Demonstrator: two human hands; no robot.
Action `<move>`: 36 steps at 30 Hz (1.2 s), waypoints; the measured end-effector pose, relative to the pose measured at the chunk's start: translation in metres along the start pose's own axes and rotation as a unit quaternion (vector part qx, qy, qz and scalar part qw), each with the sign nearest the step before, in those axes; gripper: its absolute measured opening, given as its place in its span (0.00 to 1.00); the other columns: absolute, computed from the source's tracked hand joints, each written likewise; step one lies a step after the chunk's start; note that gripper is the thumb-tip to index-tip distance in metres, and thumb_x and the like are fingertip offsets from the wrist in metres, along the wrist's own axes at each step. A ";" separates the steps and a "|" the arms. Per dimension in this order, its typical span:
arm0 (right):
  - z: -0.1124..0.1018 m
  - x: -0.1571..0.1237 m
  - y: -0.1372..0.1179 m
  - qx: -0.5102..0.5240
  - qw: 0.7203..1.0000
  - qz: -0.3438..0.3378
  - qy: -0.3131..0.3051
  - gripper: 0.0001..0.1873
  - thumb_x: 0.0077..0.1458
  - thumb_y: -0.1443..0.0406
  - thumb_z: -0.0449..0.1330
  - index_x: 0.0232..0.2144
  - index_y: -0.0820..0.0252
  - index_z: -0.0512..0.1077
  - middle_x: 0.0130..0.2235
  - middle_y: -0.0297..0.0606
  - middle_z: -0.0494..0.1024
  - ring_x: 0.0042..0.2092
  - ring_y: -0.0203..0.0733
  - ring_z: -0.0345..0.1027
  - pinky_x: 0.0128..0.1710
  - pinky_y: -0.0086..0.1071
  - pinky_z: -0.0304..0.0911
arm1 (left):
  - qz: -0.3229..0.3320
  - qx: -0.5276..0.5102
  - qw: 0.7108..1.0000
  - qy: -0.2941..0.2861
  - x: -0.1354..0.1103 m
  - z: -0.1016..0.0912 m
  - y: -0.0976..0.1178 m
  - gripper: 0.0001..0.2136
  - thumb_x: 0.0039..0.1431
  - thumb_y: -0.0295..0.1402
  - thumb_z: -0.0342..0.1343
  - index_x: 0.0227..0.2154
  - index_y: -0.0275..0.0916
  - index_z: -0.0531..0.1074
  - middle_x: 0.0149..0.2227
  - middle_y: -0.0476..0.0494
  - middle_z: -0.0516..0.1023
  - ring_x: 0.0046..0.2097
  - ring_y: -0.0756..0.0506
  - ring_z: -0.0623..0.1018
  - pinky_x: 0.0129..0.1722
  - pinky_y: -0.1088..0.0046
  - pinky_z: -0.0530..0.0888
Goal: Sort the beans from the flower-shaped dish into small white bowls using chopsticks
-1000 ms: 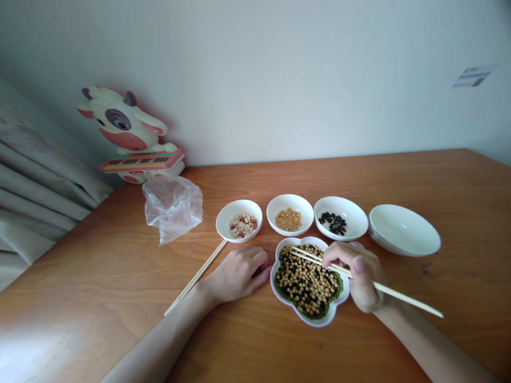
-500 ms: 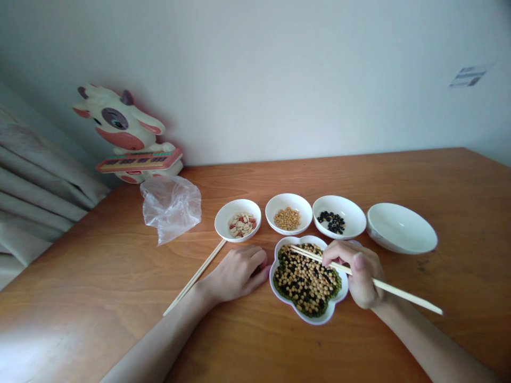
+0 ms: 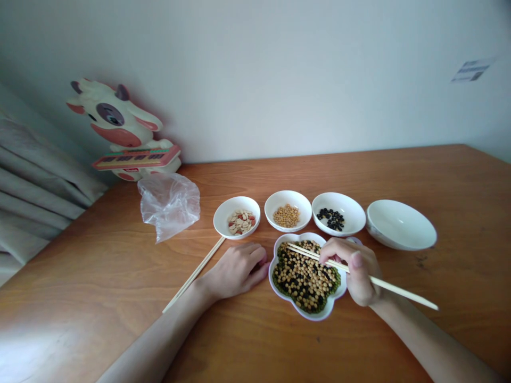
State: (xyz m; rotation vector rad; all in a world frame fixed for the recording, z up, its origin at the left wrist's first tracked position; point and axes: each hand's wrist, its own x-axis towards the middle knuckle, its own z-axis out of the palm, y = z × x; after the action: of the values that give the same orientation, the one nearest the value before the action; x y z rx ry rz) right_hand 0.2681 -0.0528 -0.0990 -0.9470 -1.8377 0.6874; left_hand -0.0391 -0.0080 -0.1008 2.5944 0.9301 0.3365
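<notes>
My right hand (image 3: 355, 268) is closed around a pair of chopsticks (image 3: 393, 288), held at a slant over a white flower-shaped dish (image 3: 272, 276). Their tips reach the beans in the dish's upper left part. Mixed yellow beans, black beans and small green beans (image 3: 305, 276) fill the dish. My left hand (image 3: 239, 270) rests on the table with fingers curled, its fingertips close against the dish's left rim; nothing shows in it. Above that hand stands a bowl (image 3: 221, 222) of pale and reddish seeds or nuts (image 3: 241, 222).
Behind the dish stand a bowl (image 3: 272, 201) of yellow beans, a bowl (image 3: 351, 205) of black beans and an empty bowl (image 3: 403, 223). Another pair of chopsticks (image 3: 194, 274) lies left. A plastic bag (image 3: 171, 205) and a cow toy keyboard (image 3: 138, 158) are farther back, against the wall.
The view has shifted slightly. The chopstick tips are a little farther left in the dish. My left hand stays beside it.
</notes>
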 end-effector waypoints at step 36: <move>-0.005 0.000 0.002 -0.007 1.000 0.018 -0.013 0.36 0.73 0.45 0.35 0.30 0.57 0.73 0.28 0.38 0.74 0.29 0.42 0.65 0.32 0.38 0.56 | -0.006 0.002 1.000 -0.003 0.000 -0.003 0.003 0.12 0.74 0.37 0.48 0.34 0.39 0.67 0.35 0.45 0.75 0.35 0.47 0.74 0.35 0.72 0.68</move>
State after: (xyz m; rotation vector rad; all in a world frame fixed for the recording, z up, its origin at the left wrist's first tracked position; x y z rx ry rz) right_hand 0.2735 -0.0511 -0.0986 -0.9865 -1.8543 0.7146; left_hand -0.0380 -0.0097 -0.0968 2.5902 0.9449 0.3244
